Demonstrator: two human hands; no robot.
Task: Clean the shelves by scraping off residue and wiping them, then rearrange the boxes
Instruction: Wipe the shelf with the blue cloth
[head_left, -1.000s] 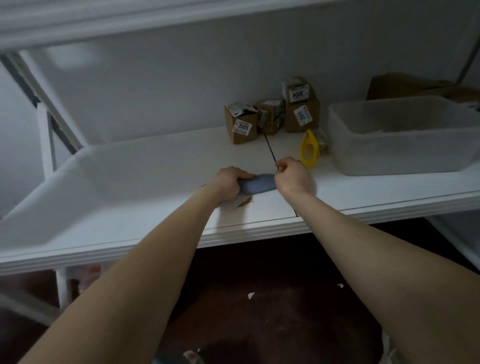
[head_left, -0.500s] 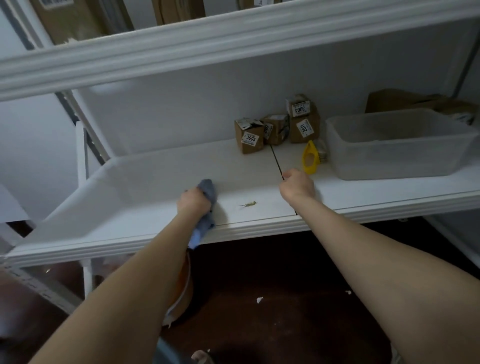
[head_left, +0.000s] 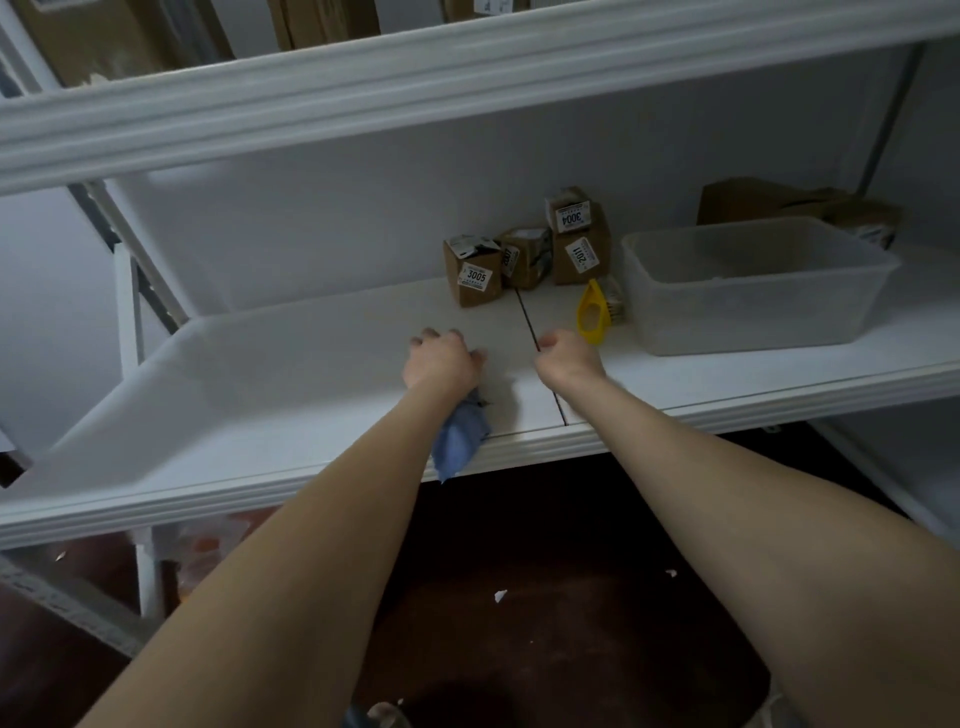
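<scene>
Both your bare arms reach forward and slightly inward, forearms nearly straight, so that your hands sit near each other but apart. Your left hand (head_left: 441, 364) lies palm down with its back toward you, its fingers curled over one end of a blue cloth (head_left: 460, 441), whose loose end trails back beneath your wrist. Your right hand (head_left: 569, 358) is closed in a loose fist, knuckles up and thumb side turned toward the left hand, its wrist in line with the forearm.
</scene>
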